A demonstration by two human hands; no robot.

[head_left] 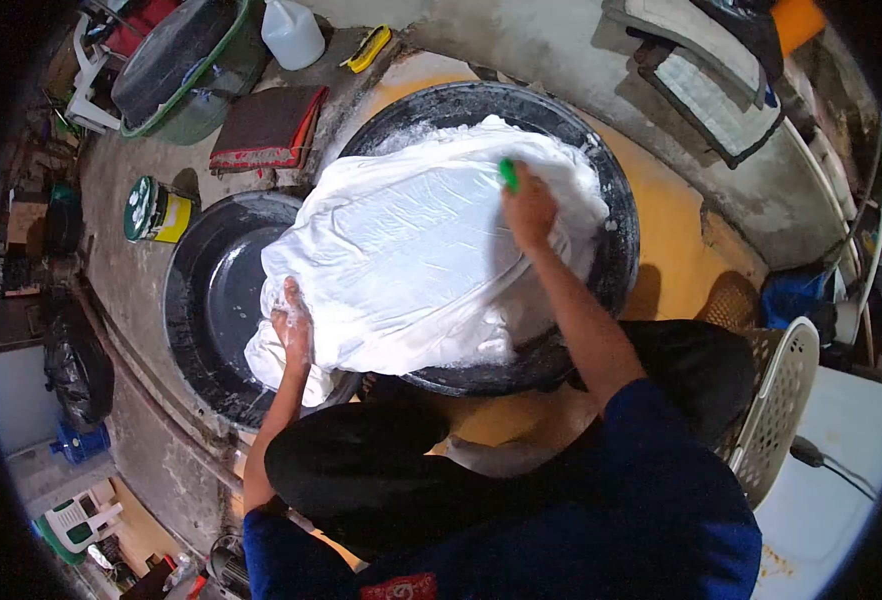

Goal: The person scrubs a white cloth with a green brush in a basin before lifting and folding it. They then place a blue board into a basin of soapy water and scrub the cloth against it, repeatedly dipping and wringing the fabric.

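A wet white cloth (401, 230) is spread over a large black basin (623, 215) and hangs over the near edge of a smaller black basin (186, 290). At the cloth's left side my left hand (291, 325), with suds on it, grips the fabric. My right hand (531, 212) is closed around a green scrub brush (508, 175) above the right part of the cloth. Only the brush's green end shows; its underside is hidden. Foam lies along the cloth's far edge.
Beyond the basins are a folded brown mat (266, 130), a yellow-labelled bucket (161, 212), a white jug (293, 35) and a yellow brush (369, 48). A green tub (236, 80) stands far left. A perforated basket (786, 410) is close at my right.
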